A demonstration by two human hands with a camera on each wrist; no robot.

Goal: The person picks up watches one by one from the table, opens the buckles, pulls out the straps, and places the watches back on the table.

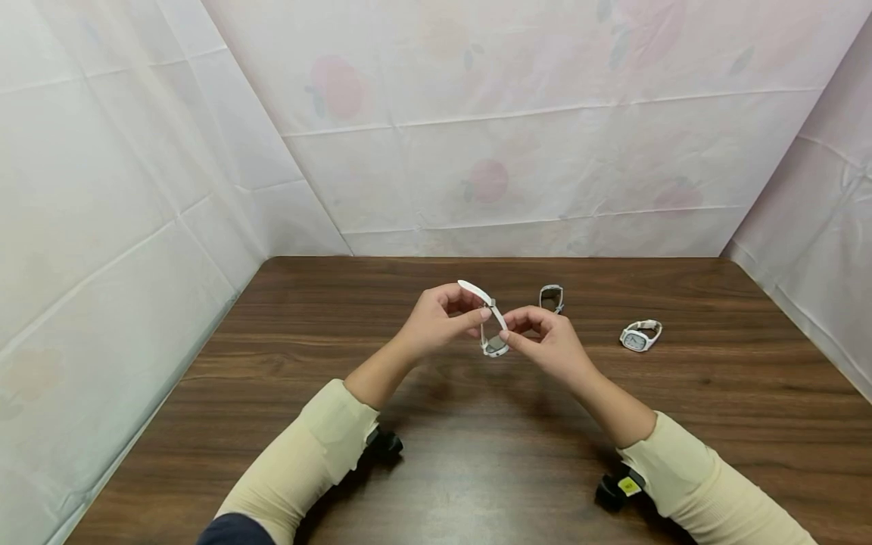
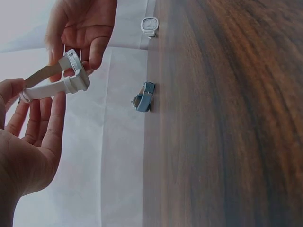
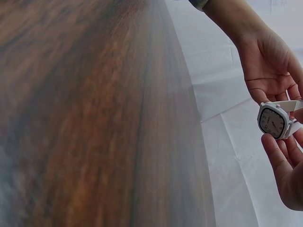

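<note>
A white wristwatch [image 1: 496, 347] is held above the table between both hands, its strap joined in a loop. My left hand [image 1: 436, 322] pinches the strap near the buckle, with the strap's free end sticking up past the fingers. Thumb and fingers of my right hand [image 1: 550, 344] grip the strap on the other side. The right wrist view shows the square white dial [image 3: 272, 123] with dark hands. Behind my right hand, a blue-grey watch [image 2: 144, 97] stands on the table. Farther right is another white watch [image 1: 638, 337], its strap looped and its dial facing me.
A dark wood-grain table [image 1: 272, 424] lies under the hands. Pale curtains with faint fruit prints [image 1: 545, 151] hang behind it and along both sides. Black devices [image 1: 387, 445] are strapped beneath both wrists, at the cuffs of the cream sleeves.
</note>
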